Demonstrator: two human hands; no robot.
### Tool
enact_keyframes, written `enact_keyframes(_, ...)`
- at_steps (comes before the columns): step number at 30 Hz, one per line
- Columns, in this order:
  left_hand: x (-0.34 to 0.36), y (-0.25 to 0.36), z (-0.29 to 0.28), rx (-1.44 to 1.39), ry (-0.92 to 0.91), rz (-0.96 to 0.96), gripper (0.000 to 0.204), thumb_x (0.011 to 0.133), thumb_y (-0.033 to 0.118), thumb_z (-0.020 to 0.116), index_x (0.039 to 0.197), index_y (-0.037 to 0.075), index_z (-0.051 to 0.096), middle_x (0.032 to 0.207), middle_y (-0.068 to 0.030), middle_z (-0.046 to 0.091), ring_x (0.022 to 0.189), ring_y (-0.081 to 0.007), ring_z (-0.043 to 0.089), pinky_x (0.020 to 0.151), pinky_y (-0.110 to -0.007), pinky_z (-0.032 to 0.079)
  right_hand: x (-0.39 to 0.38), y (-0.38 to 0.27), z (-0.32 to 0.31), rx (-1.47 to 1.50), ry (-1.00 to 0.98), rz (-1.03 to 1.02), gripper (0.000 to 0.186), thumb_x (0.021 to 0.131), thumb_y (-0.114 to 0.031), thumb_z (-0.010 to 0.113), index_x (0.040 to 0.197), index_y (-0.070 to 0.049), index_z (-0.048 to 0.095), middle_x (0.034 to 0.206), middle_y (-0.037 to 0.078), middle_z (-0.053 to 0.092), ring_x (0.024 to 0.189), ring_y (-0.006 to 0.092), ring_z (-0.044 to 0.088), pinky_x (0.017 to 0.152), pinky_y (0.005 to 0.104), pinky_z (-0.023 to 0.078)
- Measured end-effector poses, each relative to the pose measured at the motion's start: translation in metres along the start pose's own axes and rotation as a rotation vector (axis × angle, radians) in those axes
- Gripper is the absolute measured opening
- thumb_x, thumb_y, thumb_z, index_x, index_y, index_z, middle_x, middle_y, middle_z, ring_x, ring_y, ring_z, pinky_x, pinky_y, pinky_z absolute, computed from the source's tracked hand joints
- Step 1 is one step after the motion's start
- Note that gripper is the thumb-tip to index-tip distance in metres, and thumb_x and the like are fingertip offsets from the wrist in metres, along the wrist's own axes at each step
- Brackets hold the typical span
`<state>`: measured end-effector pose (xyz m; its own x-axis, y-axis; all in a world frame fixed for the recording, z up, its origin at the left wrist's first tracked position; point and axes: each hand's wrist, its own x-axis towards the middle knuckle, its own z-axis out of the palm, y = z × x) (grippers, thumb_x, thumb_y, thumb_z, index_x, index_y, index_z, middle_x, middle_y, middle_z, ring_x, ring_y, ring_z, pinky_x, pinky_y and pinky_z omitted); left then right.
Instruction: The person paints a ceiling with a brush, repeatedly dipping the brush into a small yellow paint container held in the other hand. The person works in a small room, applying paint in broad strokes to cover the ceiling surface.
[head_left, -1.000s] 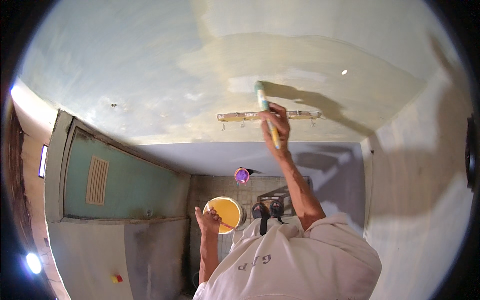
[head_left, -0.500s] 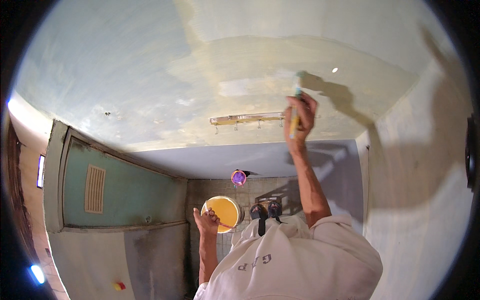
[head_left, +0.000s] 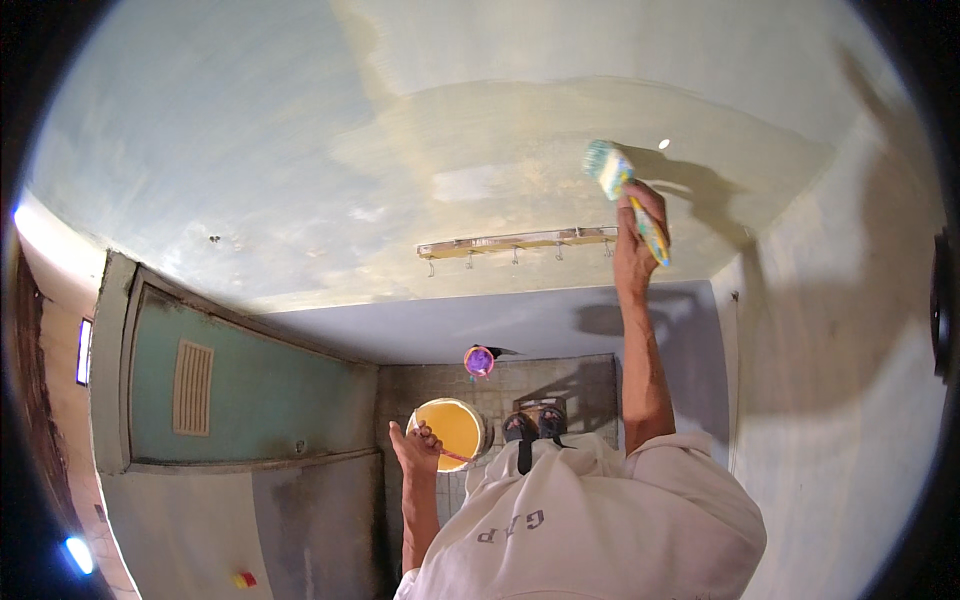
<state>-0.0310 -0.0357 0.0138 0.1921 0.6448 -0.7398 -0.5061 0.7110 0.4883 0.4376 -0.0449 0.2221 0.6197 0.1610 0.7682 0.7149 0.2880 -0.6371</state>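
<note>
Teal door (head_left: pixel 265 375) — slatted vent (head_left: pixel 192 388), hook rail (head_left: pixel 517 241)

Off-white shirt (head_left: pixel 610 545), dark lettering (head_left: pixel 516 527), 2 dark open sandals (head_left: pixel 517 431)

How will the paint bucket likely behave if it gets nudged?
The bucket may feel heavy, since yellow paint spreads across its visible inside, though depth is unclear. It would probably swing, as it seems to hang by its thin handle from the left hand. With no lid, paint could slop out.
</note>
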Motion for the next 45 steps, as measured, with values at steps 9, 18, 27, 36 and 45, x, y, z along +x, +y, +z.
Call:
enact_keyframes(9, -0.001, -0.005, -0.002, 0.020, -0.018, 0.006, 0.067, 0.095, 0.072, 0.040, 0.094, 0.007, 0.056, 0.070, -0.0018, 0.050, 0.058, -0.0169, 0.044, 0.055, -0.032, 0.037, -0.019, -0.018, 0.037, -0.233, 0.014, -0.173, 0.039, 0.080, 0.003, 0.072, 0.114, -0.017, 0.073, 0.125, 0.009, 0.061, 0.112, 0.0291, 0.060, 0.088, 0.0379, 0.056)
enact_keyframes(18, -0.004, -0.006, 0.001, 0.013, 0.013, 0.017, 0.066, 0.095, 0.072, 0.040, 0.094, 0.008, 0.055, 0.069, -0.0016, 0.050, 0.056, -0.0166, 0.043, 0.053, -0.032, 0.036, -0.020, -0.039, 0.074, 0.159, -0.065, -0.116, 0.019, 0.093, -0.006, 0.069, 0.112, -0.009, 0.068, 0.115, 0.012, 0.063, 0.109, 0.0262, 0.063, 0.091, 0.0374, 0.055)
enact_keyframes(27, -0.001, -0.004, 0.002, 0.026, 0.008, -0.019, 0.066, 0.095, 0.072, 0.039, 0.094, 0.008, 0.055, 0.070, -0.0011, 0.050, 0.057, -0.0163, 0.044, 0.054, -0.033, 0.038, -0.005, 0.014, -0.013, 0.254, 0.367, 0.311, 0.019, 0.100, -0.006, 0.060, 0.118, -0.001, 0.062, 0.120, 0.009, 0.061, 0.108, 0.0209, 0.063, 0.089, 0.0340, 0.059)
enact_keyframes(36, -0.004, -0.005, 0.007, 0.055, 0.009, -0.023, 0.066, 0.095, 0.072, 0.040, 0.094, 0.009, 0.055, 0.070, -0.0013, 0.050, 0.058, -0.0161, 0.044, 0.056, -0.032, 0.038, -0.019, -0.012, 0.030, -0.179, 0.036, -0.144, 0.043, 0.079, 0.008, 0.071, 0.115, -0.017, 0.074, 0.125, 0.010, 0.060, 0.115, 0.0251, 0.057, 0.087, 0.0371, 0.056)
enact_keyframes(45, -0.002, -0.005, 0.007, 0.024, 0.011, -0.035, 0.065, 0.095, 0.072, 0.041, 0.095, 0.008, 0.055, 0.071, -0.0010, 0.050, 0.058, -0.0158, 0.043, 0.056, -0.032, 0.038, -0.004, -0.024, 0.040, 0.096, -0.022, -0.070, 0.018, 0.097, -0.005, 0.065, 0.114, -0.005, 0.064, 0.117, 0.010, 0.063, 0.110, 0.0229, 0.063, 0.095, 0.0358, 0.052)
